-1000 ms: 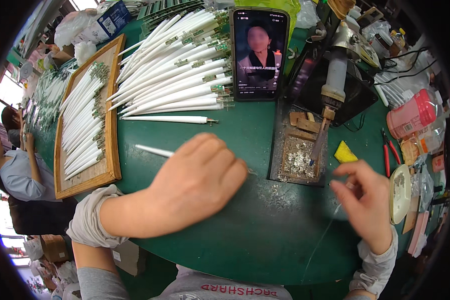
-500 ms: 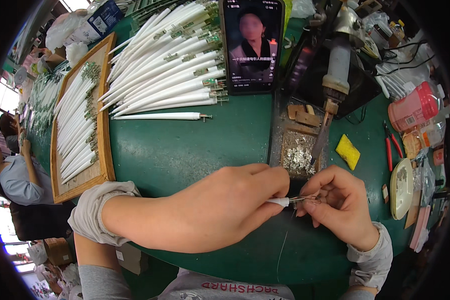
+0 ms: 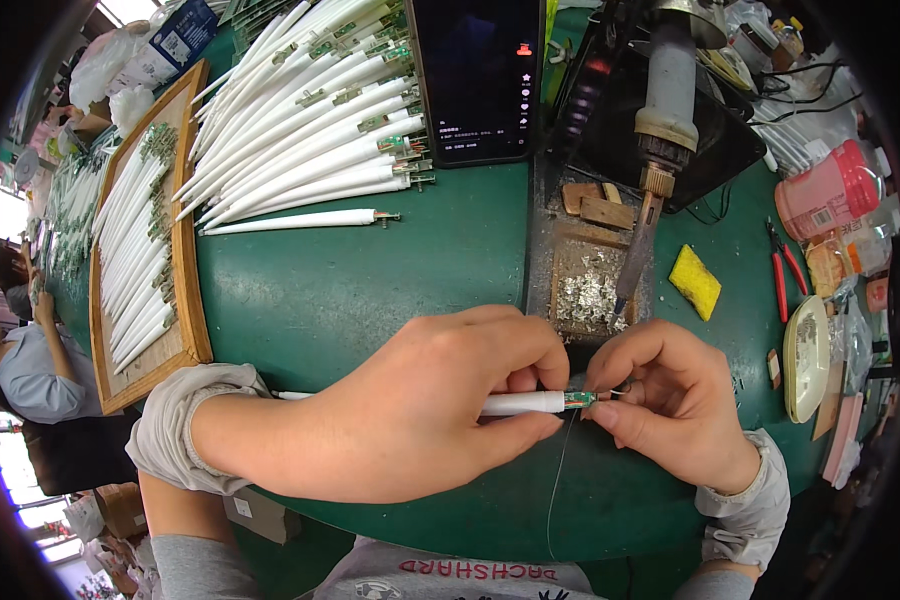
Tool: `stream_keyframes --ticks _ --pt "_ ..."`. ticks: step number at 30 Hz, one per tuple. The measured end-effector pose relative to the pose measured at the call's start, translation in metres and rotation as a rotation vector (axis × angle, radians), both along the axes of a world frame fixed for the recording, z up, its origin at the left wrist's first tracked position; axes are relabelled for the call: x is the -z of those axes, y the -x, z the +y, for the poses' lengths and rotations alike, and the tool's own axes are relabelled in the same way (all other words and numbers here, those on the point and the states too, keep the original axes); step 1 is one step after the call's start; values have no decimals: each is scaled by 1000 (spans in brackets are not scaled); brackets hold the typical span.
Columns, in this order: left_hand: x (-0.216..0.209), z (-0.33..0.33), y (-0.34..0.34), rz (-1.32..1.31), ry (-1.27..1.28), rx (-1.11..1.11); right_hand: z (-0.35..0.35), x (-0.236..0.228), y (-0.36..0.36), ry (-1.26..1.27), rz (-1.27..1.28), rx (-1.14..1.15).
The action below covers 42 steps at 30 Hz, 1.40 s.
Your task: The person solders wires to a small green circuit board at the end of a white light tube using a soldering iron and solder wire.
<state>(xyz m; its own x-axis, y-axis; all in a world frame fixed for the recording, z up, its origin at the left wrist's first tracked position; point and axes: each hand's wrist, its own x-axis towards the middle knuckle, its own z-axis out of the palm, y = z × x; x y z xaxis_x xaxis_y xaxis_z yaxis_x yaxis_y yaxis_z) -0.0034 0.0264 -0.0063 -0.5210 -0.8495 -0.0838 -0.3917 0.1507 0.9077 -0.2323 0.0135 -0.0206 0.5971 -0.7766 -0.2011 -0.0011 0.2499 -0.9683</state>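
Observation:
My left hand [image 3: 420, 400] is closed round a slim white stylus-like tube [image 3: 525, 403], held level, its tapered end showing under my wrist. A small green circuit board [image 3: 578, 400] sticks out of the tube's right end. Thumb and fingers of my right hand [image 3: 665, 400] pinch at the board's outer end, where a short bit of thin wire shows; the exact grip is partly hidden. From between the hands a fine wire [image 3: 554, 490] hangs toward the table edge. Just beyond them, a soldering iron [image 3: 667, 120] points down at a tray [image 3: 560, 245] holding silvery solder bits.
Many white tubes with boards [image 3: 310, 130] lie at the back left, beside a wooden frame [image 3: 185, 260] filled with more. A phone [image 3: 480, 80] stands behind. To the right are a yellow sponge [image 3: 694, 283], red-handled pliers [image 3: 782, 280] and a dish [image 3: 805, 360]. A person sits far left.
The tube's end now shows between my hands with its green board exposed; before, my fingers mostly covered it. The phone's picture has turned dark. The whole view has shifted slightly.

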Motion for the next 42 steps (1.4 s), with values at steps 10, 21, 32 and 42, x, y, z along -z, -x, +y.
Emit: stream_keyframes --ticks 10,21,32,42 --pt "-2 -3 2 76 -396 -25 -2 4 -2 299 88 -11" --pt "2 -6 4 54 -210 15 -5 5 -2 367 159 -22" --pt "-1 -10 7 91 -331 -26 -6 1 -2 170 61 71" --pt "-4 -20 4 211 -403 -66 -6 -10 1 537 240 27"
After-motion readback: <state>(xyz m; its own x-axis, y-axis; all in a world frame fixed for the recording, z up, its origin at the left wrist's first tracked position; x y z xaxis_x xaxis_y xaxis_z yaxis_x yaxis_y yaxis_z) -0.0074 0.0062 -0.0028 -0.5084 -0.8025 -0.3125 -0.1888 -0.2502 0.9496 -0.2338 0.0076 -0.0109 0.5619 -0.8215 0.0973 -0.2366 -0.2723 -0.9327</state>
